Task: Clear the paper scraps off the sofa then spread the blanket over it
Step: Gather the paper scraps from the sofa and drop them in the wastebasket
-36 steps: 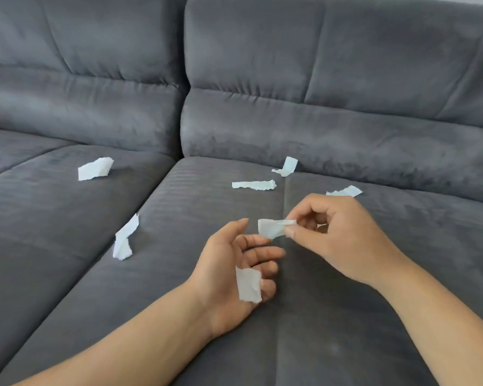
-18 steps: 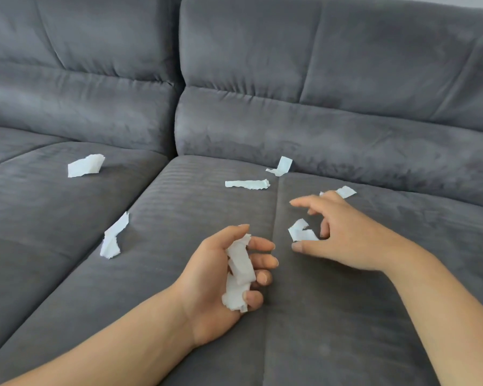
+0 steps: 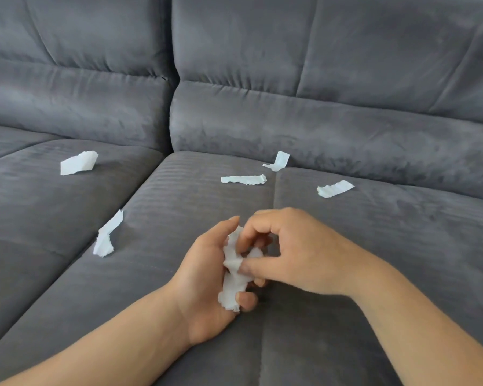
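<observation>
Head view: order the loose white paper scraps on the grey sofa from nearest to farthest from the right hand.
1. Torn white paper scrap: just beyond the right hand, slightly right.
2. Long flat white strip and upturned white scrap, ahead and left: too close to call.
3. Bent white scrap: left, near side.
4. Folded white scrap: far left.

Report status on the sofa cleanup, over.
Left hand grips wad of scraps, right hand pinches it. Five loose scraps on sofa seat. No blanket in view.
</observation>
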